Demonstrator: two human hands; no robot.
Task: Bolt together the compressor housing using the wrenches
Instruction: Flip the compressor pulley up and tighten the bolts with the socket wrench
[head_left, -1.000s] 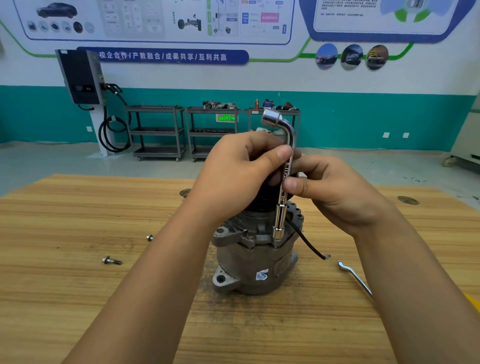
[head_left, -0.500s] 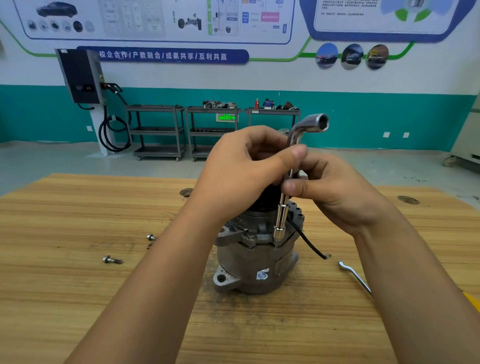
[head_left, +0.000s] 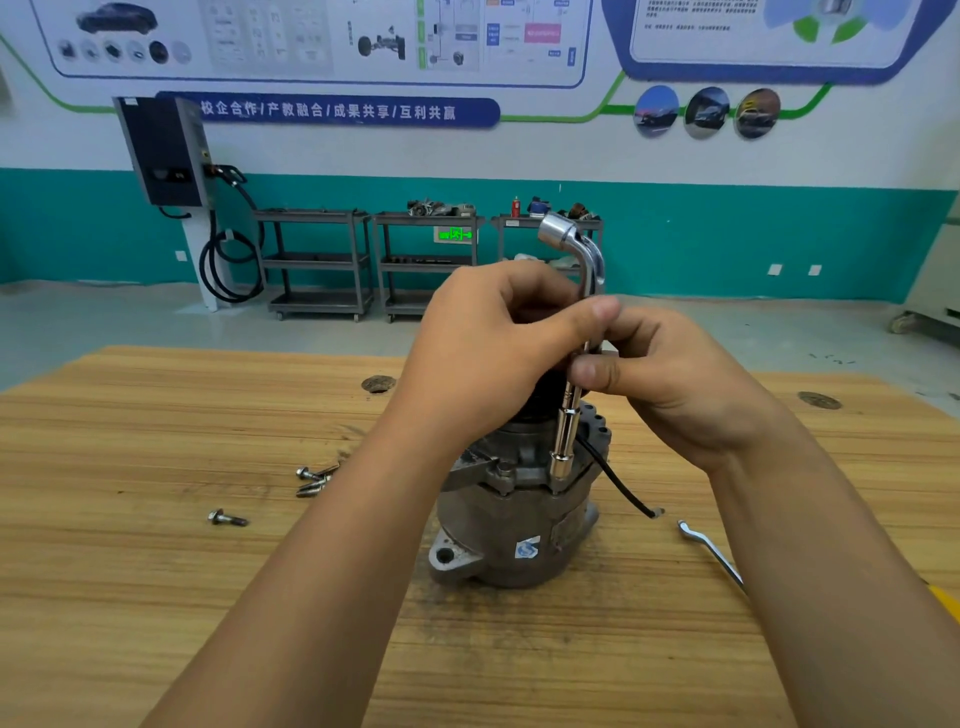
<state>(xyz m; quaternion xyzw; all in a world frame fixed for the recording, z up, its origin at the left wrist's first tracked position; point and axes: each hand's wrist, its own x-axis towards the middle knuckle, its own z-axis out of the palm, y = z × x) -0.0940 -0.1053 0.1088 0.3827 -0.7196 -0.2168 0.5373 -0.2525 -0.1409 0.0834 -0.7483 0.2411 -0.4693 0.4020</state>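
The compressor housing (head_left: 519, 525) stands upright on the wooden tabletop (head_left: 156, 571), near the middle, just in front of me. I hold an L-shaped socket wrench (head_left: 566, 431) upright over it, its lower socket seated on the housing's upper flange on the right side, its bent top pointing far and left above my knuckles. My left hand (head_left: 483, 353) wraps the wrench's shaft, fingers curled round it and thumb laid across the front. My right hand (head_left: 670, 379) pinches the same shaft just below, thumb pressed against it. A black cable (head_left: 618, 483) runs from the housing down to the tabletop on the right. Further right lies a flat wrench (head_left: 709, 553), partly hidden by my right forearm. To the left, loose bolts (head_left: 314, 480) lie near the housing, with one single bolt (head_left: 228, 518) apart, nearer and further left.
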